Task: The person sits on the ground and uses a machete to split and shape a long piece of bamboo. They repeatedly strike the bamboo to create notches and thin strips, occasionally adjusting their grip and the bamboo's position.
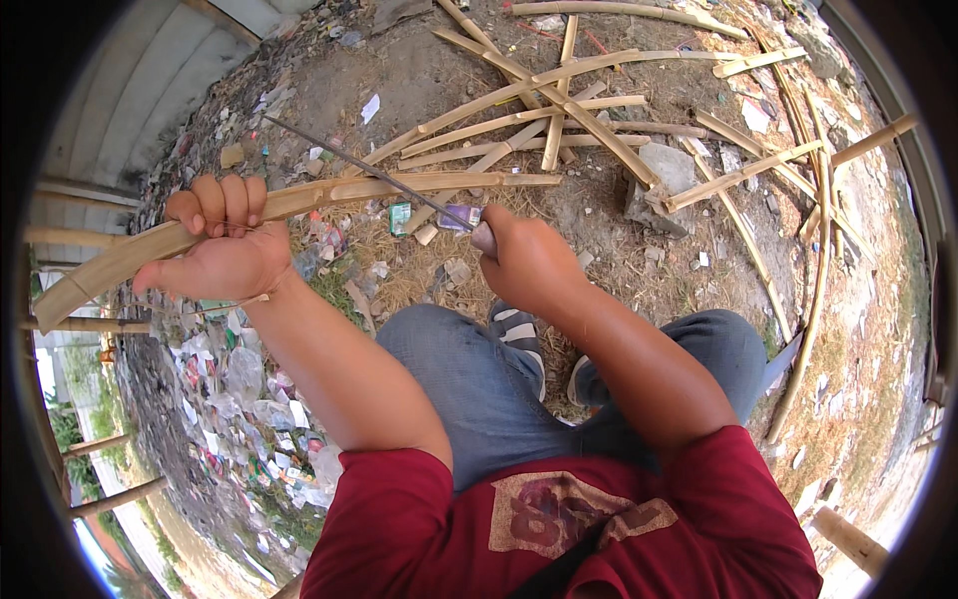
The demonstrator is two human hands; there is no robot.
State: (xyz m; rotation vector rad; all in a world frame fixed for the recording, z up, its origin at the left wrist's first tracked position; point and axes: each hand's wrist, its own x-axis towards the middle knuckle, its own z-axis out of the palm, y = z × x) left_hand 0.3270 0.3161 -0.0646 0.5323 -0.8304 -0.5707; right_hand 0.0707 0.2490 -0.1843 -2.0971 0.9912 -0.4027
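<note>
My left hand is closed around a long split bamboo strip, palm up, with the fingers curled over it. The strip's wide end juts out past the hand at the far left, and its thinner end reaches toward the middle. In my closed right hand is the handle of a long, thin-bladed knife. Its dark blade points up and left and crosses the strip in the view; whether they touch I cannot tell. The rest of the handle is hidden inside my fist.
Several split bamboo strips lie crossed on the littered ground ahead and to the right. A grey stone block sits among them. Plastic and paper rubbish covers the left side. A corrugated wall stands at the upper left.
</note>
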